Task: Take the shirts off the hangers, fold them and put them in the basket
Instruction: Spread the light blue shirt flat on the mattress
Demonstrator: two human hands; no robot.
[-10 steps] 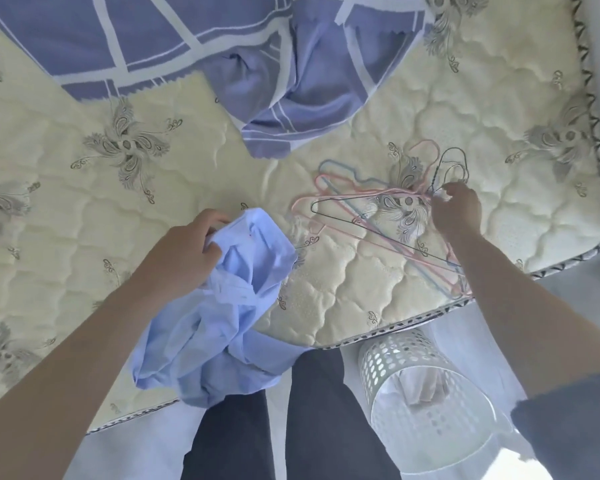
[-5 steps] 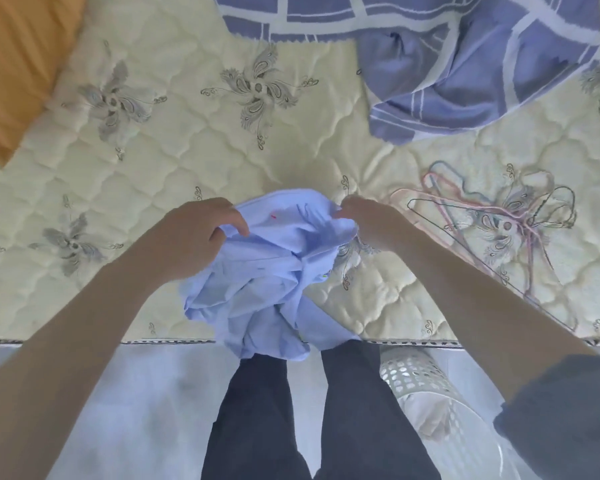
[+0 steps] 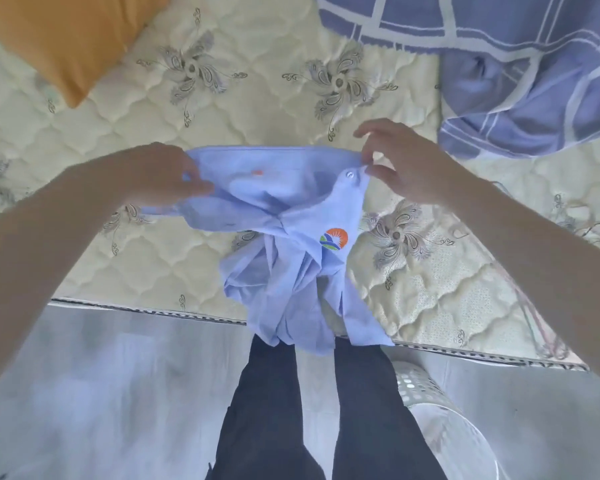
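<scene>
A light blue shirt (image 3: pixel 284 216) is being held up by its top edge over the near edge of the mattress (image 3: pixel 160 258), in the middle of the view. The left hand (image 3: pixel 153 176) is closed on the shirt's left end, fingers curled around the cloth. The right hand (image 3: pixel 406 161) is pinching the right end, by a snap button, between thumb and fingertips, the other fingers spread loosely. The rest of the shirt is hanging bunched, a round logo showing, its tail draped past the mattress edge over the person's dark trousers (image 3: pixel 267 410). A white perforated basket (image 3: pixel 440 420) is standing on the floor at near right. Wire hangers (image 3: pixel 582 230) are lying on the mattress at far right, partly hidden by the right forearm.
</scene>
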